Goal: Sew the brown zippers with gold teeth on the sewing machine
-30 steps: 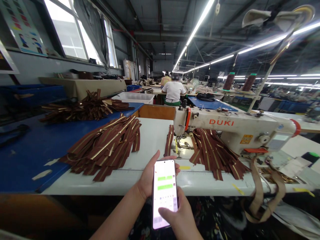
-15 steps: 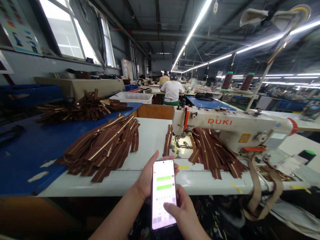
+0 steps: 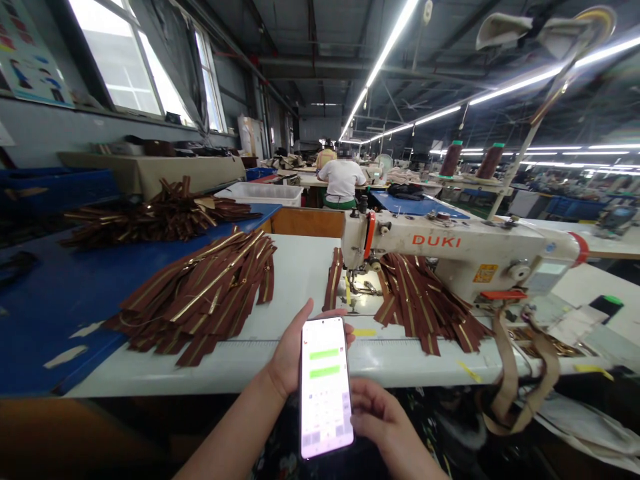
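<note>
A smartphone [image 3: 326, 400] with a lit screen showing green chat bubbles and a keyboard stands upright in my left hand [image 3: 287, 357]. The thumb of that hand lies along the phone's left side, and its fingertips come round the right edge. My right hand [image 3: 383, 420] is beside the lower right edge of the phone, fingers loosely curled and thumb apart from them. Its thumb tip is at the screen's edge; whether it touches is unclear. Brown zipper strips [image 3: 200, 293] with gold teeth lie on the table to the left, and more zipper strips [image 3: 420, 297] lie to the right.
A white sewing machine [image 3: 450, 243] marked DUKI stands on the pale table [image 3: 295, 273]. Beige straps [image 3: 505, 373] hang over the front edge at right. Another zipper heap [image 3: 170, 210] lies on the blue surface at left. A person [image 3: 343, 180] in white sits farther ahead.
My right thumb has moved off the phone's screen, and the right hand has drawn slightly right to the phone's edge. The left hand still holds the phone; the view has shifted slightly.
</note>
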The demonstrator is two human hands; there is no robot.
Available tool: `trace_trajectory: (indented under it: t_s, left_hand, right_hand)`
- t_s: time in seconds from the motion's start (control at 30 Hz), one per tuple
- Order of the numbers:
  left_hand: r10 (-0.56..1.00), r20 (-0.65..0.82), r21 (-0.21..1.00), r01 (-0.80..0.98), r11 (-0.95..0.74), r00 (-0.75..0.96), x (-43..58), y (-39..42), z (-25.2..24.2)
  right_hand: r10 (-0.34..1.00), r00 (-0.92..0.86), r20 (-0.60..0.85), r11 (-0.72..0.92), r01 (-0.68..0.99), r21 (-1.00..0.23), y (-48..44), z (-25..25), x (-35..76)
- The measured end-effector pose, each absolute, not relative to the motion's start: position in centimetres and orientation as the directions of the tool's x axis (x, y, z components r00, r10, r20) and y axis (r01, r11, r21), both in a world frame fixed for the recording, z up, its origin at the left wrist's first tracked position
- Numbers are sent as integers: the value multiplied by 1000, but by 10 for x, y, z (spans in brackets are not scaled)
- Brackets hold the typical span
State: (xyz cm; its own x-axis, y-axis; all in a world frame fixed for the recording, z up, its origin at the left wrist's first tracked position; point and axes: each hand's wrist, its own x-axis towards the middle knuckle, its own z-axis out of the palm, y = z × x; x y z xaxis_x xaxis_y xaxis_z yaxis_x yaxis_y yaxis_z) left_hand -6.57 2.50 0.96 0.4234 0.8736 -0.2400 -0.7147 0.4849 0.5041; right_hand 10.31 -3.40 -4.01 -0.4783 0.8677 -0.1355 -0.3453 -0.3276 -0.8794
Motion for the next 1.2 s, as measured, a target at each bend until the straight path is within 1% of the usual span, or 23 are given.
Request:
trace_trajectory:
  t_s: [0.27,0.5,0.7,0.77,0.87,0.97,1.2]
  left_hand:
    - [873,-253,513,-708,486,417,-66,26,9]
    - [874,-246,520,-704,484,419,-65,24,10]
    - [880,-246,519,-711,474,407,-66,25,7]
    - [874,-242,515,-708,483,421,-66,25,7]
    - [871,-223,519,-702,487,438,-66,25,7]
    - [875,-197,521,-708,476,443,-66,25,4]
    - [878,-164,504,-727,467,450,-67,25,-1]
  right_hand:
    - [890,-437,-126,-306,-371,-877,-32,-46,97]
    - [897,-438,-69,-259,-391,-883,-31,-45,92]
    - [887,-429,-169,-331,-338,-881,-32,-51,96]
    - [878,-456,-149,-330,-349,-877,-34,-50,95]
    - [862,-501,-80,-316,-406,-858,-37,-49,89]
    - [871,-488,-59,-301,-434,-849,-39,-52,83]
    - [875,-475,-96,-290,-356,-888,-35,-60,78]
